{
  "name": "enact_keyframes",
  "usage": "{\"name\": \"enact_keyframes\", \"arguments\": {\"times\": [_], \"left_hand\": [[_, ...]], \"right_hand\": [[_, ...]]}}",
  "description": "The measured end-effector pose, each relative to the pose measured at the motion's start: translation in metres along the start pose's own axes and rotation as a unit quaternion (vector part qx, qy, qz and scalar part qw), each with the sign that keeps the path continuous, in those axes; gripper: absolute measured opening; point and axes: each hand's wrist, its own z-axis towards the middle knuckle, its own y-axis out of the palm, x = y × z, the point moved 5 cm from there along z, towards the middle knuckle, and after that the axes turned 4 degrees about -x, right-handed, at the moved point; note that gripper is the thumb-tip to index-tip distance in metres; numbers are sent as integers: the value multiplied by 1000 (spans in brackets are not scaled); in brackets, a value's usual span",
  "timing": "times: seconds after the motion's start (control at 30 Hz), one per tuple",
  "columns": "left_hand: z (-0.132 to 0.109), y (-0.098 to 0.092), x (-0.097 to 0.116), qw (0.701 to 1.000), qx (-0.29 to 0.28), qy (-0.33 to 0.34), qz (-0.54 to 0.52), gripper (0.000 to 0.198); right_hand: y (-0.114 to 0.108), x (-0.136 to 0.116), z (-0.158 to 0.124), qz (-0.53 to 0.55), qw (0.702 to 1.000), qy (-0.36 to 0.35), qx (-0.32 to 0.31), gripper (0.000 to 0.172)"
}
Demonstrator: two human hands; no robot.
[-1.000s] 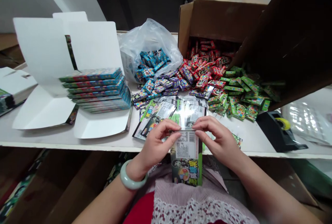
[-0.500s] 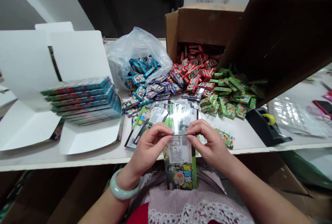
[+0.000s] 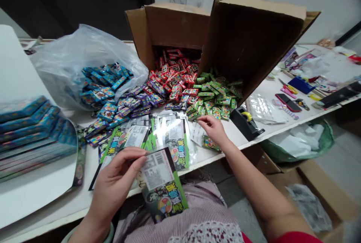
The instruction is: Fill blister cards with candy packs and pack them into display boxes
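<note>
Pouch (image 3: 163, 188) sits at six o'clock, top corner pinched by the left hand (image 3: 120, 181), best lightly to avoid creasing; right hand (image 3: 213, 128), grasp indiscernible, nears green boxes (image 3: 216, 96) at the pouch's one o'clock.

White table (image 3: 70, 206), colourful packets (image 3: 158, 89), tape dispenser (image 3: 246, 124)

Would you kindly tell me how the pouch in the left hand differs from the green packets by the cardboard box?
The pouch is larger and flat; the green packets are small and boxy. The left hand holds the pouch tilted, while the green packets lie heaped on the table. Both carry colourful print with some green.
</note>
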Motion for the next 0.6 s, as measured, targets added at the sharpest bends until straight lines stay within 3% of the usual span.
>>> {"name": "enact_keyframes", "arguments": {"times": [0.07,0.17,0.37,0.6], "left_hand": [[0,1,-2,1000,5,-5,-3,4],[2,5,-2,1000,1,-7,-7,5],[3,7,-1,1000,-9,-8,1,4],[0,11,-1,1000,-15,1,9,6]], "right_hand": [[-6,30,10,-78,996,32,14,19],[-1,50,14,-120,992,46,5,20],[12,48,7,-136,988,67,3,19],[1,60,-3,-47,997,64,5,18]]}}
